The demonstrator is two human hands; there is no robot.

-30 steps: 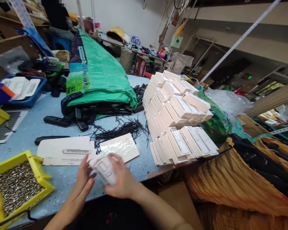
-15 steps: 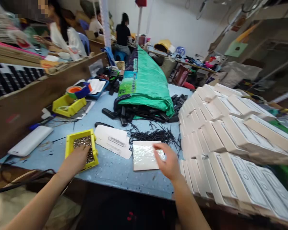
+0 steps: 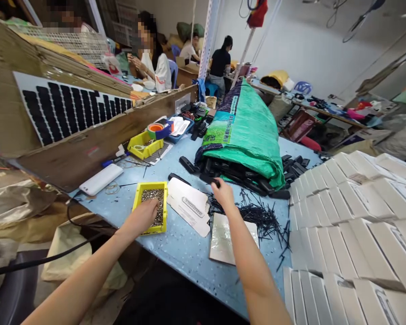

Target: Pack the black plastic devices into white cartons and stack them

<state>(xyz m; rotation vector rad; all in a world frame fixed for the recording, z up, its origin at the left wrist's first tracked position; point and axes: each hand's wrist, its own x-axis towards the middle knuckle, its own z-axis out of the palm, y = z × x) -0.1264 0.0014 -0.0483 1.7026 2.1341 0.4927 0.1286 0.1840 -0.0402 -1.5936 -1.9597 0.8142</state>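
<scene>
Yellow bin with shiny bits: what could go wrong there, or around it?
The yellow bin sits near the edge of the table with the left hand in it; a bump might spill the shiny bits. The right hand is at the black pieces by the green bag; pulling one might slide others out. The white boxes are stacked in layers; a knock might topple some.

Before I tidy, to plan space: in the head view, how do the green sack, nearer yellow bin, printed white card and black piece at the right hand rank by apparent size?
1. Green sack, largest
2. Nearer yellow bin, printed white card: too alike to rank
3. Black piece, smallest
</scene>
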